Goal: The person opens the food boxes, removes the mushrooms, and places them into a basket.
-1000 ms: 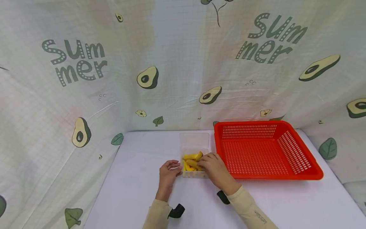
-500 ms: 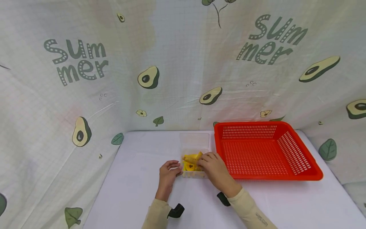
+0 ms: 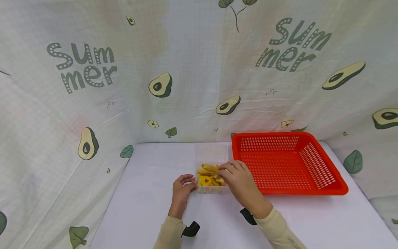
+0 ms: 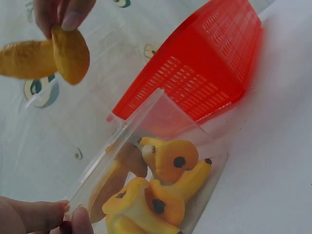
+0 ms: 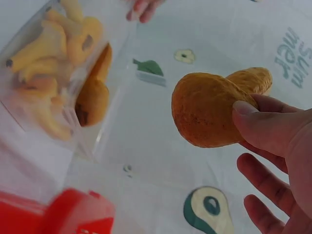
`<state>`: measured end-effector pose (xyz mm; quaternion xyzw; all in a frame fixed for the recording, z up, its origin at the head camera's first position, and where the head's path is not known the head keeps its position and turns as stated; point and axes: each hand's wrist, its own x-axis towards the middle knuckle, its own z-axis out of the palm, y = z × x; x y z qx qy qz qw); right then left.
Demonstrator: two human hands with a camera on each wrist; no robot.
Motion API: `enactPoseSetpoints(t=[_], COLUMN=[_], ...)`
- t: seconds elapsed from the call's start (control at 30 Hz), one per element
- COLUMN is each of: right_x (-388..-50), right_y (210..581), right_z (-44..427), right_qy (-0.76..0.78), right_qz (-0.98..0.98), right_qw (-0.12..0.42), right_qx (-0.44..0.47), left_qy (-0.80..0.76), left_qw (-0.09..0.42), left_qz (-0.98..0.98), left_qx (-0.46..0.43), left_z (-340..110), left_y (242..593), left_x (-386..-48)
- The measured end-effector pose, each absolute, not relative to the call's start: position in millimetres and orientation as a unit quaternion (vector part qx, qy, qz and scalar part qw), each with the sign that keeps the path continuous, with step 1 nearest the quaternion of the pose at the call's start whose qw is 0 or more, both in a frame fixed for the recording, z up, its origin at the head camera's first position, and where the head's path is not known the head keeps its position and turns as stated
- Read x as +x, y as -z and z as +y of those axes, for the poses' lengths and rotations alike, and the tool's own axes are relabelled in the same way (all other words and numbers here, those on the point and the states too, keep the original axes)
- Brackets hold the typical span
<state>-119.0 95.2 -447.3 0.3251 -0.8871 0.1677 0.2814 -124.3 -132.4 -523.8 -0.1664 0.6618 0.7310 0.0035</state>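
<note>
- Right hand: pinched one yellow-brown piece above the clear box.
- Left hand: rested relaxed fingers at the box's left side.
- Yellow pieces: lay inside the box.
- Red basket: stood to its right.

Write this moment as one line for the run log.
right hand: pinches yellow-brown piece above clear box; left hand: at box's left side; box: yellow pieces inside; red basket: right of box
</note>
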Motion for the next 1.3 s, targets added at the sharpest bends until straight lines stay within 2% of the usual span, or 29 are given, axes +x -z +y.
enactPoseSetpoints(t=[0.23,0.73,1.03,1.3], right_x=[-120,-141,-155,-172], right_y=[432,421,421,423], right_z=[115,190,229,248], right_qy=[-0.175,-0.192,-0.161,-0.139], right_qz=[-0.871,-0.9,-0.916,-0.935], right_qw=[0.321,0.297,0.273,0.206], right_qx=[0.327,0.256,0.244,0.254], left_qy=[-0.73,-0.734,-0.745,-0.748], left_qw=[-0.001,0.016,0.045,0.058], left_qz=[0.66,0.657,0.647,0.641], left_qx=[-0.177,-0.169,-0.156,-0.162], left_z=[-134,-136,-139,-139], left_y=[523,524,520,521], left_x=[-122,-124,-124,-125])
